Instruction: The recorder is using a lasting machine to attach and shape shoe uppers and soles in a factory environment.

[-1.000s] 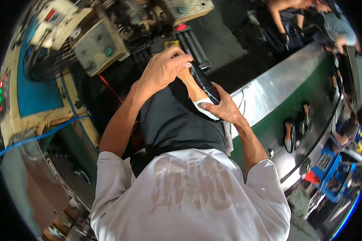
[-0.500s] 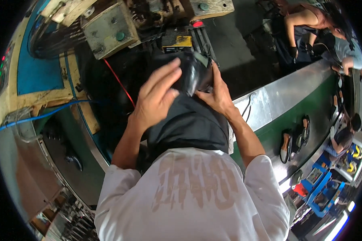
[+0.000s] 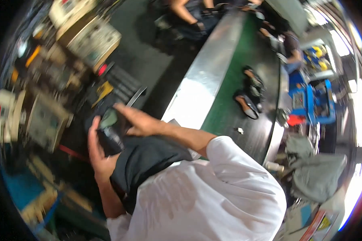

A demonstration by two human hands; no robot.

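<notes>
A glossy black shoe (image 3: 112, 138) with a green piece (image 3: 109, 117) in its top opening, possibly a shoe last, is held low in front of my lap. My right hand (image 3: 138, 120) grips it from the right, its fingers reaching round the far end. Along the shoe's left side lies my left hand (image 3: 97, 150), fingers stretched upward and pressed to it. The shoe sits between both hands, and motion blur softens its outline.
To the right runs a green conveyor belt (image 3: 225, 102) with a metal edge (image 3: 197, 90), carrying several dark shoes (image 3: 247, 105). Machine control boxes (image 3: 44, 120) stand at left. Co-workers (image 3: 189, 20) sit along the line at the far end. A blue rack (image 3: 309, 102) is beyond the belt.
My view has swung to the right, so the belt and shoes sit more central. My left hand has closed in on the shoe's side; earlier it was partly apart.
</notes>
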